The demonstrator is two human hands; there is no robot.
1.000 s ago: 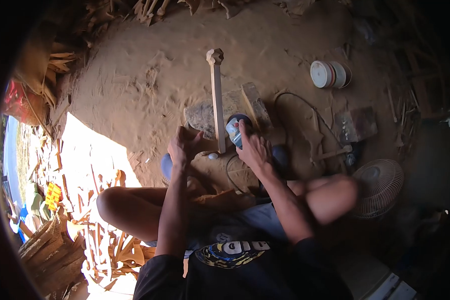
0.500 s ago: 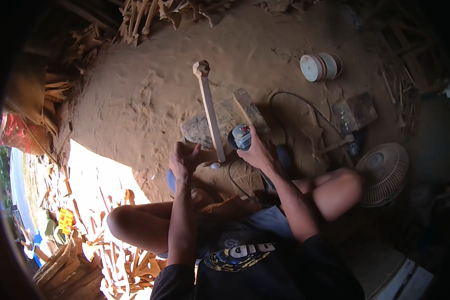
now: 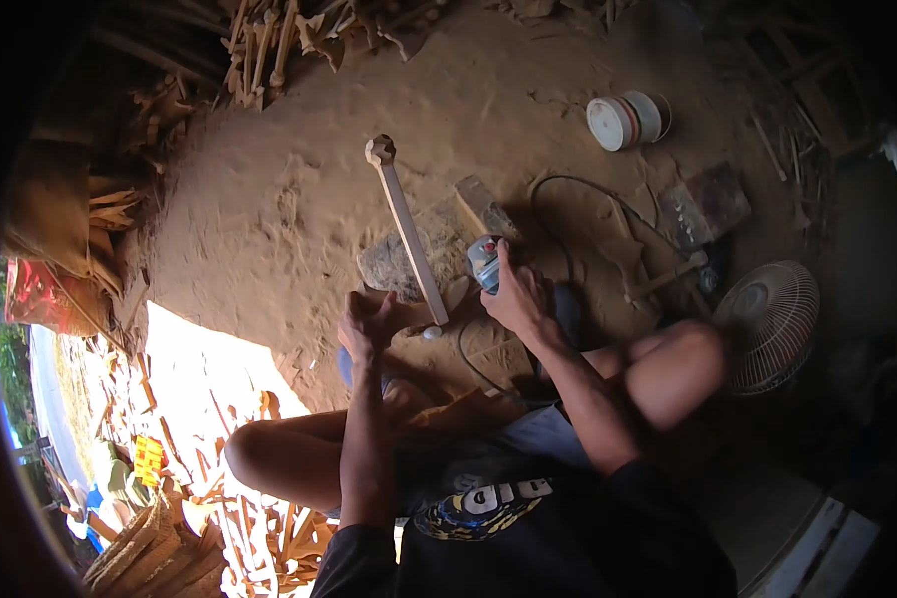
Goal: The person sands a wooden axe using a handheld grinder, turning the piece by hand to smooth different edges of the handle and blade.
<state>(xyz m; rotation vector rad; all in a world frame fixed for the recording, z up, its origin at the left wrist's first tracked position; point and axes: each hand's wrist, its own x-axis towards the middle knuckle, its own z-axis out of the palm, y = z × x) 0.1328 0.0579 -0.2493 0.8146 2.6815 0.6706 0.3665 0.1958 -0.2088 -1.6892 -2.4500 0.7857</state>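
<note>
My left hand (image 3: 367, 323) is wrapped round the side of a wooden piece whose long pale shaft (image 3: 410, 240) points away from me and ends in a faceted knob (image 3: 380, 150). In my right hand (image 3: 518, 302) is a power tool (image 3: 484, 264) with a metallic head, held just right of the shaft and apart from it. Part of its body is hidden by my fingers. A stone block (image 3: 394, 264) lies under the shaft, and a wooden block (image 3: 485, 207) rests beside it.
A white bucket (image 3: 628, 121) lies on its side at the upper right. A dark cable (image 3: 593, 183) curves over the sandy ground towards a box (image 3: 706, 204). The fan (image 3: 767, 327) stands by my right knee. Wood pieces (image 3: 269, 45) are piled at the upper left.
The view has turned and shifted. The shaft's knobbed end now leans further left. My right hand has moved the power tool a little away from the shaft, to the right.
</note>
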